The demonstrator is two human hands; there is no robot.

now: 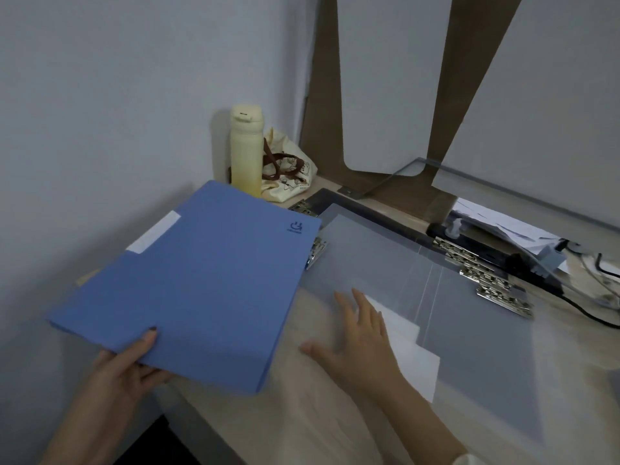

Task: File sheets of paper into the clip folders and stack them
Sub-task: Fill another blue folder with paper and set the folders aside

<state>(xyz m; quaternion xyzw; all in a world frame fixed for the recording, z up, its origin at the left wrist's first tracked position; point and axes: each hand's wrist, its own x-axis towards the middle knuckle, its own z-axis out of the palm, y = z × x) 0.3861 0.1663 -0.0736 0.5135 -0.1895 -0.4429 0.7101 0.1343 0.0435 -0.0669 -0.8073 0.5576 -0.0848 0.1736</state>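
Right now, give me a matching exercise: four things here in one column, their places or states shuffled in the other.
1. blue folder
2. bottle
3. cloth bag
4. right hand

A. upright near the wall
B. palm down, fingers straight
C. gripped at its near edge by the left hand
D. slumped, with brown handles

Pairs: 1-C, 2-A, 3-D, 4-B

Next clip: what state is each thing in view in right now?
Blue folder: closed, held by its near corner.
Left hand: grips the blue folder.
Right hand: fingers straight, resting on the white sheet.
White sheet: flat on the desk.
Grey folder: open, lying flat.
Bottle: upright, lid shut.
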